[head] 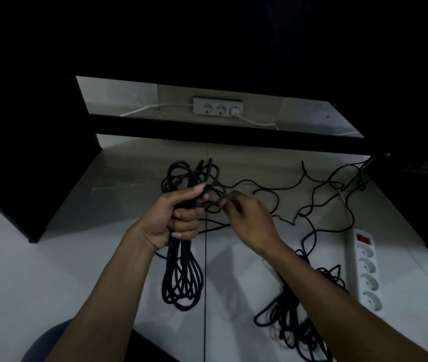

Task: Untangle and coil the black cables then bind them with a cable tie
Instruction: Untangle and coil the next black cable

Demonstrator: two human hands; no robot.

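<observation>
My left hand [175, 218] grips a coiled bundle of black cable [182, 278] around its middle; loops stick out above the fist and hang long below it. My right hand [249, 218] is just to the right and pinches a strand of that cable near the left thumb. A thin black cable [312, 205] trails loosely from the bundle across the white floor to the right. A second heap of black cable [293, 322] lies on the floor under my right forearm. No cable tie can be made out.
A white power strip [364, 267] with a red switch lies on the floor at the right. A white wall socket strip [218, 106] with a white cord sits behind a black desk crossbar [233, 135]. Black desk panels stand at left and right.
</observation>
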